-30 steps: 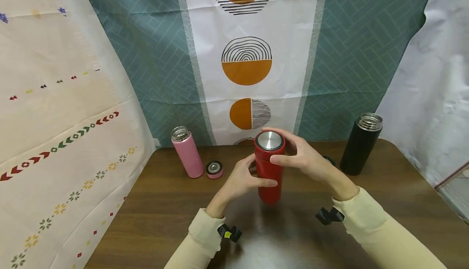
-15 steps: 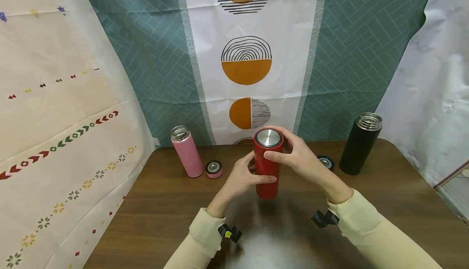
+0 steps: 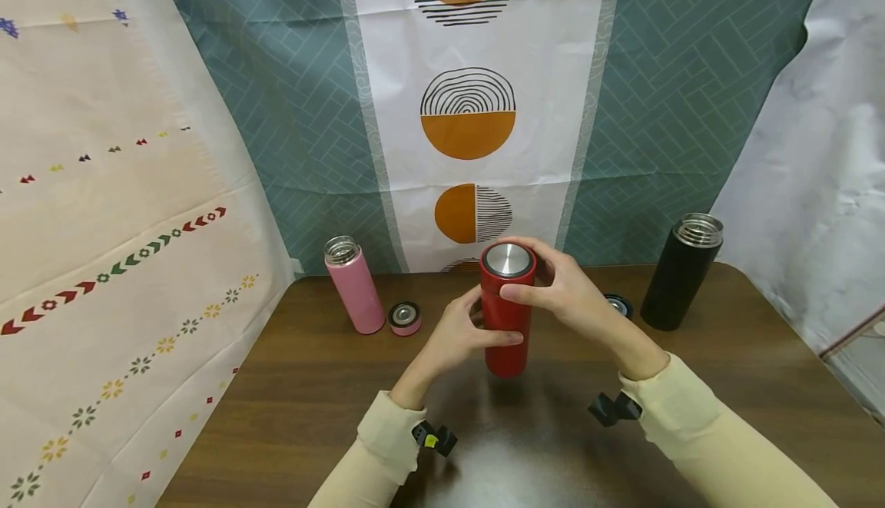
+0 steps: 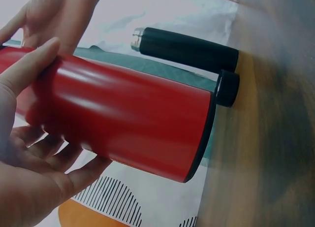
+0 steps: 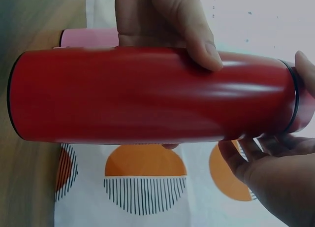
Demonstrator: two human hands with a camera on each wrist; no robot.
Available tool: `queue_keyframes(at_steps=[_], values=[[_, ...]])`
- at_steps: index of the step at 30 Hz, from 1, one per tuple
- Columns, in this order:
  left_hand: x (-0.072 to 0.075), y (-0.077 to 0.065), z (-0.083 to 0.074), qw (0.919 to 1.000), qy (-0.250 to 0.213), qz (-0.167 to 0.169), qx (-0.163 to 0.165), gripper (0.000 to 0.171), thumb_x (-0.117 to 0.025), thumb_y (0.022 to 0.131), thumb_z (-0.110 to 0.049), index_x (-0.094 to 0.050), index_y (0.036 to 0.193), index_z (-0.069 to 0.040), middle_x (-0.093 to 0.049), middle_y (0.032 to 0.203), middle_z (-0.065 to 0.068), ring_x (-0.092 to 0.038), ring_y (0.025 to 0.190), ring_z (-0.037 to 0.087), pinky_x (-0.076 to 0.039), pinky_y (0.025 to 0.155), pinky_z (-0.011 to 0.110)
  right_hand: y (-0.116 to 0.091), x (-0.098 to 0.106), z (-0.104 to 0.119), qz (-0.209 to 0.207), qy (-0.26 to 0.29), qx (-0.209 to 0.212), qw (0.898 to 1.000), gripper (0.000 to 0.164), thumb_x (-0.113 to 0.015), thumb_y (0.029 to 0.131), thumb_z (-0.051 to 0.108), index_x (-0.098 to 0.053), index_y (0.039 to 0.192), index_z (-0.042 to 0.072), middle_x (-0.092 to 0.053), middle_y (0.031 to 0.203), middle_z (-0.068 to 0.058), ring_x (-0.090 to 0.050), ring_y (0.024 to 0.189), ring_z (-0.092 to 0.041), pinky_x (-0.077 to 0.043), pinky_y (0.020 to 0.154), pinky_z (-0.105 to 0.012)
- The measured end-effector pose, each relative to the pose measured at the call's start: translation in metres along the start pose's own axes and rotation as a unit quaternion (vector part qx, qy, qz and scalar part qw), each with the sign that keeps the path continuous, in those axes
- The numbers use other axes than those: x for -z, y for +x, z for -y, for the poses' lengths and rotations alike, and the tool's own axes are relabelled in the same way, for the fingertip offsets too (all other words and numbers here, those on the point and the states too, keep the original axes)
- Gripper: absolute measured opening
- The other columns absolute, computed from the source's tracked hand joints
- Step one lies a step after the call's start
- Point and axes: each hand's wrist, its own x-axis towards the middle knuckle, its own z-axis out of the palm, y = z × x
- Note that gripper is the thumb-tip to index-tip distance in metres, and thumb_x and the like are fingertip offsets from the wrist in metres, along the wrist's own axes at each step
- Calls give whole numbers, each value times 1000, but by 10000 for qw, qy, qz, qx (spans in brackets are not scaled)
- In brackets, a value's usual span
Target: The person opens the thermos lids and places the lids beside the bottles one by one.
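A red thermos bottle (image 3: pixel 507 358) with a silver-topped lid (image 3: pixel 508 260) is held upright, its base just above the wooden table. My left hand (image 3: pixel 452 337) grips the body from the left, thumb across the front. At the top, my right hand (image 3: pixel 565 293) grips around the lid area from the right, its thumb near the seam. The right wrist view shows the dark seam between body (image 5: pixel 123 96) and lid (image 5: pixel 306 106), with right-hand fingers (image 5: pixel 283 173) there. In the left wrist view the bottle's black-edged base (image 4: pixel 202 138) hangs apart from the table.
A pink bottle (image 3: pixel 356 293) stands uncapped at the back left, its lid (image 3: pixel 404 319) beside it. At the back right stands an uncapped black bottle (image 3: pixel 681 281); a black lid (image 3: pixel 620 306) lies next to it, partly behind my right wrist. Patterned cloth (image 3: pixel 470 135) hangs behind the table (image 3: pixel 297 416).
The red thermos bottle has risen slightly, and my right hand has shifted a little to the left at its top. Over the last half second hardly anything has moved.
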Motion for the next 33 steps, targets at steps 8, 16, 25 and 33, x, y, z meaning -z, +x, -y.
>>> queue_keyframes(at_steps=[8,16,25,33], values=[[2,-1,-3,10000,-3,70,-8,60,-85,86,-25,-59,141,-22,-70,126,-2,-68,111,20,-56,96,39,4,10,5,500,180,125,9985,61,-77,92,17,-54,148,14,-64,136,-7,-60,123,-31,-52,103,-44],[5,-2,-2,9993,-14,364,-80,58,-84,86,-27,-59,139,-23,-69,126,-5,-66,112,19,-56,95,41,8,18,2,1016,327,182,9941,61,-73,93,18,-53,150,15,-62,140,-9,-56,128,-33,-50,104,-50],[2,0,-1,9997,-125,-187,-128,61,-85,87,-23,-59,142,-21,-70,127,0,-69,112,21,-57,96,39,-2,-4,0,29,171,126,9998,68,-76,94,23,-43,154,19,-56,143,-6,-54,128,-28,-49,106,-46],[2,0,0,9998,-49,-158,-147,61,-85,86,-23,-59,142,-22,-70,127,-1,-69,113,21,-57,97,39,-3,-12,1,-500,-104,252,9984,63,-79,92,21,-51,148,18,-60,138,-4,-59,122,-26,-49,104,-52]])
